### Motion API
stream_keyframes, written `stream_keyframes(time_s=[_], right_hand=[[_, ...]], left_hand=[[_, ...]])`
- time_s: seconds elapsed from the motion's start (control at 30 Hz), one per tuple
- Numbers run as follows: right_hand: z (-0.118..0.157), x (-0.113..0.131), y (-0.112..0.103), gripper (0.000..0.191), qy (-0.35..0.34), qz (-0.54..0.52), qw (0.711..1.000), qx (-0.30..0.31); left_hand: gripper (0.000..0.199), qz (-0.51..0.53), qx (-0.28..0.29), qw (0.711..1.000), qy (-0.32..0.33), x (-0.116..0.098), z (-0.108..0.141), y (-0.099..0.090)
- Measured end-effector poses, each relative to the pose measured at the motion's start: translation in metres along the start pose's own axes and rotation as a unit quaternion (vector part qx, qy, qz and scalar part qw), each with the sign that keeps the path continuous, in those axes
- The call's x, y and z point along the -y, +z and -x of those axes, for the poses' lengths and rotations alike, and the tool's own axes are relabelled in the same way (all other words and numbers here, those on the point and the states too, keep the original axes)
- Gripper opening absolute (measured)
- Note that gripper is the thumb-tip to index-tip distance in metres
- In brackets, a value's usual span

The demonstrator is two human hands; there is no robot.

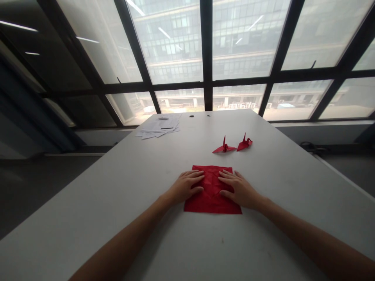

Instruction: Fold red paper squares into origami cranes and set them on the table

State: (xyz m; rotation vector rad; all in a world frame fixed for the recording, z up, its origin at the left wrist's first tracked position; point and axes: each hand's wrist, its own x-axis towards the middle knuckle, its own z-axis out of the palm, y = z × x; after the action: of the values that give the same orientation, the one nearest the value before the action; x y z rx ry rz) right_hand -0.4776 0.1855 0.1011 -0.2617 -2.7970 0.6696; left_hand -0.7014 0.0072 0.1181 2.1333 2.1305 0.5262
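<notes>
A square sheet of red origami paper (212,201) lies unfolded on the white table, with crease lines across its middle. On its left edge rests my left hand (186,186), fingers stretched out and lying flat. My right hand (238,188) is spread over the right edge in the same way. Neither hand grips the paper. Beyond the sheet, a little to the right, two folded red paper cranes stand side by side: one crane (225,148) on the left and another crane (245,144) on the right.
The white table (117,203) stretches away toward tall windows with dark frames (207,47). Several white paper sheets (159,127) are piled at the far left, with a dark pen-like stick (167,128) on them. A round dark spot (191,116) sits near the far edge.
</notes>
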Motion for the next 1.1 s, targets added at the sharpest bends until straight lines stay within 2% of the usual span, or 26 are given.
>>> stream_keyframes(time_s=[0.33, 0.5, 0.63, 0.8, 0.97, 1.1], right_hand=[[0.0009, -0.0017, 0.0009, 0.057, 0.0, -0.012, 1.0, -0.016], [-0.0017, -0.0058, 0.004, 0.031, -0.003, -0.023, 0.998, -0.066], [-0.003, -0.0062, 0.0045, 0.021, -0.008, -0.029, 0.995, -0.097], [-0.0018, -0.0046, 0.0005, 0.01, -0.02, -0.052, 0.989, -0.136], [-0.0019, -0.0066, 0.0006, 0.009, -0.011, -0.079, 0.986, -0.146], [-0.0027, -0.0074, 0.0019, 0.011, 0.004, -0.135, 0.978, -0.157]], left_hand=[[0.043, 0.032, -0.03, 0.999, 0.018, 0.0032, 0.0044, 0.004], [0.036, 0.06, -0.048, 0.997, 0.016, 0.0064, 0.0037, 0.0059], [0.025, 0.112, -0.067, 0.991, -0.003, 0.0096, 0.0041, 0.0072], [0.015, 0.056, -0.106, 0.992, -0.025, 0.0095, 0.0056, 0.0019], [0.016, 0.07, -0.096, 0.993, -0.021, 0.0105, 0.0066, -0.0012], [0.019, 0.128, -0.107, 0.985, -0.039, 0.01, 0.0054, 0.0011]])
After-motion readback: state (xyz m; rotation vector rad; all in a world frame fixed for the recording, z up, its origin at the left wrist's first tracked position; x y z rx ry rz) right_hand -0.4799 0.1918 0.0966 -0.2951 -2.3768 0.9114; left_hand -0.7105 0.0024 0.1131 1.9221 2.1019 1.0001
